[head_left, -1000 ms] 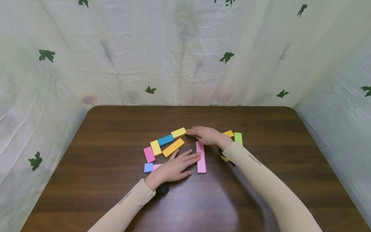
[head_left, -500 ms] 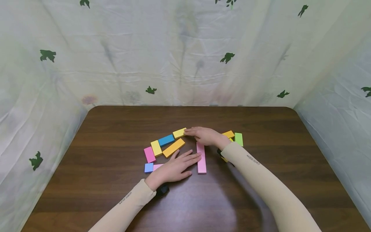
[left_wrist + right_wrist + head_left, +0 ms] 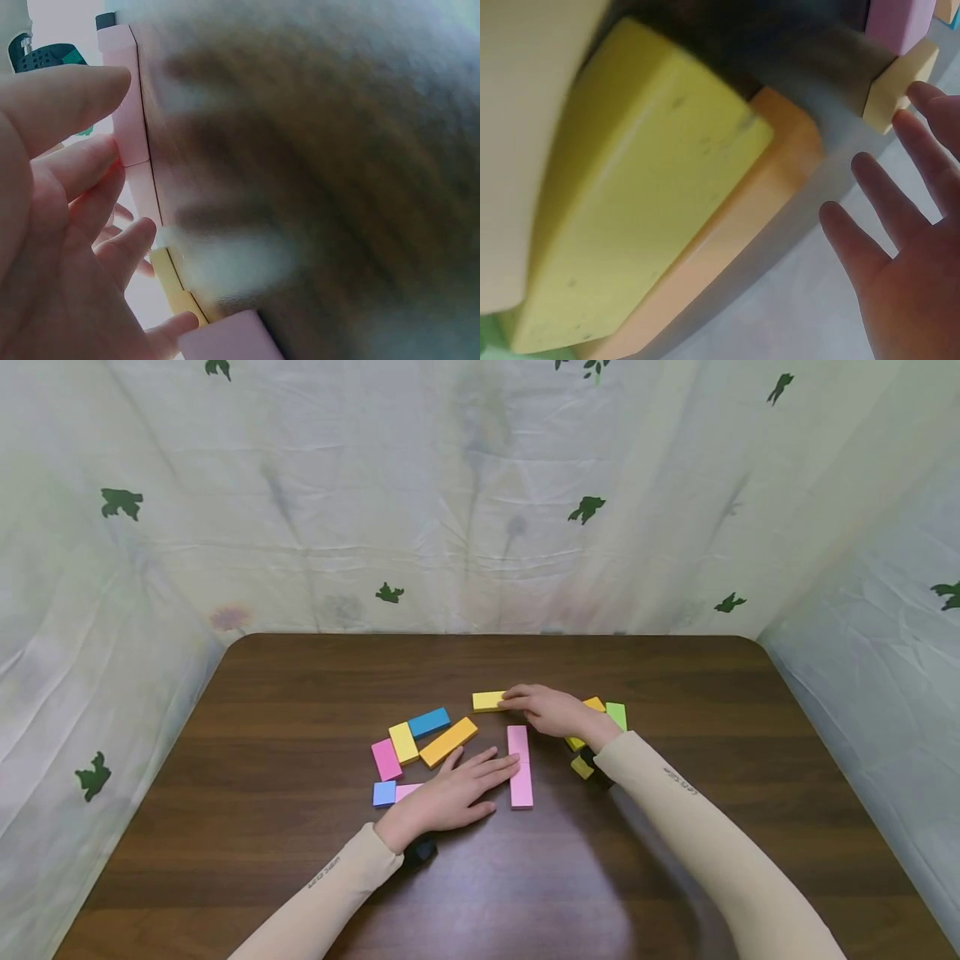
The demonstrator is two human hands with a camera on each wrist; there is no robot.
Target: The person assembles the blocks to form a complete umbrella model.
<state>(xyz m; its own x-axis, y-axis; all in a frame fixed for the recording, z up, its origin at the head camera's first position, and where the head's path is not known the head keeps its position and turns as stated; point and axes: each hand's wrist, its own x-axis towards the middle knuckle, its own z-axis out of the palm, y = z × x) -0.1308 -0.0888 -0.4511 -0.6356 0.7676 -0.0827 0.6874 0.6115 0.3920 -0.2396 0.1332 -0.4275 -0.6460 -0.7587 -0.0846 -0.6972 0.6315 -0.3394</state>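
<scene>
My right hand [image 3: 551, 710] pinches the right end of a yellow block [image 3: 488, 702] between thumb and fingertip, at the back of the group. In the right wrist view the same yellow block [image 3: 900, 86] shows at the thumb and forefinger, with the other fingers spread apart. My left hand [image 3: 453, 793] lies with fingers extended, its fingertips touching two pink blocks [image 3: 521, 785] set end to end in a line. In the left wrist view its fingers reach the side of a pink block [image 3: 129, 112]. Another pink block [image 3: 407, 791] is partly hidden beneath the left hand.
Left of centre lie a blue block [image 3: 429, 722], a yellow block [image 3: 403, 743], an orange block [image 3: 448, 742], a magenta block [image 3: 386, 760] and a light blue block [image 3: 384, 793]. A green block [image 3: 616, 715] and an orange block [image 3: 595, 704] are by the right wrist. A curtain surrounds the brown table [image 3: 315, 677].
The right hand has moved right, bringing the yellow block away from the blue block's end and turning it straighter. My left hand keeps its place on the pink blocks.
</scene>
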